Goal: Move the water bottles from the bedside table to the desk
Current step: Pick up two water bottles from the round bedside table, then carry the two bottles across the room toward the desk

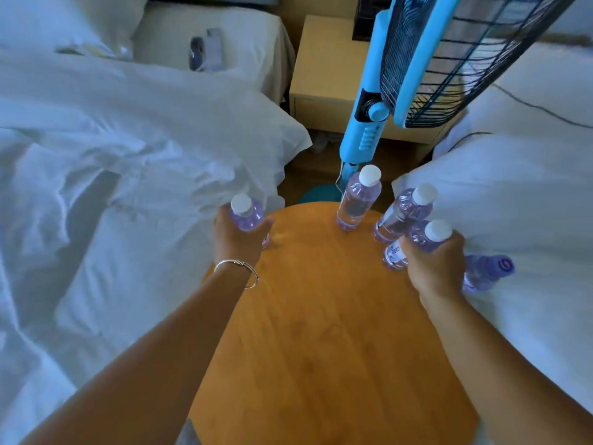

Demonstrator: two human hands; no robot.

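Left hand: our left hand [239, 237] is curled round a bottle [246, 213] at left of centre
Right hand: our right hand [431, 263] grips a second bottle [430, 237] at centre right
Round table: two more bottles [358, 199] [402, 211] stand on the round table [321, 316]
Bed: a fifth bottle [487, 273] lies on the right bed [529, 220]
Progress: we judge it barely begun, with no desk in sight and every bottle yet to be carried

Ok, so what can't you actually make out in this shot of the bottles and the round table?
- Head view: left hand hides its bottle below the shoulder.
- Fifth bottle: partly behind right hand.
- Label print: too small.
- Round table: cut off at bottom edge.
- Desk: not in view.
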